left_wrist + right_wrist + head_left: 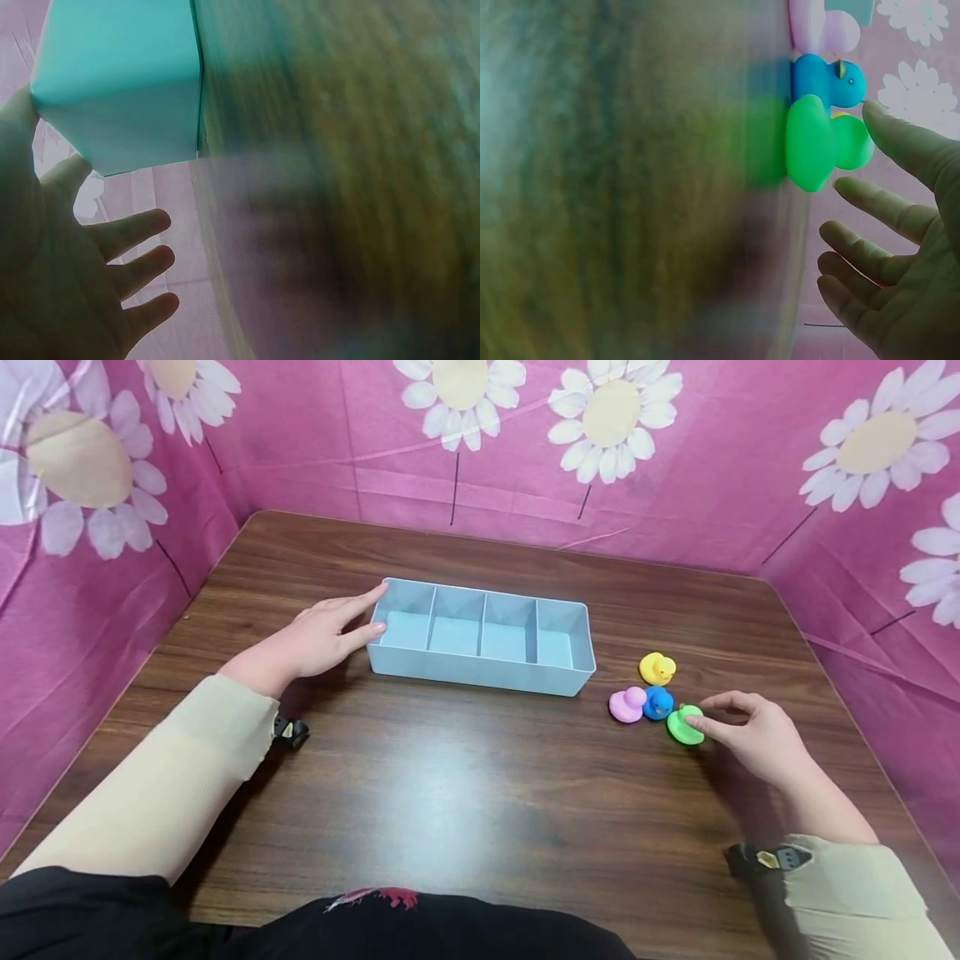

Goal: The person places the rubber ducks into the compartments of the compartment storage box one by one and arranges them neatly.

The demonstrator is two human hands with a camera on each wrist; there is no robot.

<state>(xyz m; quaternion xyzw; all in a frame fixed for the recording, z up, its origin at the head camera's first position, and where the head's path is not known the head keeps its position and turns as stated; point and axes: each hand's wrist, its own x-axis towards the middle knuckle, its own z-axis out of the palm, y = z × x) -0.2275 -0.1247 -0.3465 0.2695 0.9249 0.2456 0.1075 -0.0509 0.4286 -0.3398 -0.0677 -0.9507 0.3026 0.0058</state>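
A light blue box (480, 670) with several compartments stands near the middle of the table. My left hand (318, 631) touches its left end, thumb and index fingertip at the rim and the other fingers spread, as the left wrist view shows. To the right of the box sit a yellow rubber duck (655, 669), a pink rubber duck (627, 704), a blue rubber duck (658, 702) and a green rubber duck (684, 725). My right hand (761, 739) is at the green duck, with thumb and index finger spread on either side of its head (853, 141).
The brown wooden table (420, 802) has a glossy light reflection at its front. Pink cloth (330, 452) with large daisies hangs along the back and both sides. A black wrist device (290, 732) sits under my left sleeve, another device (772, 858) at my right.
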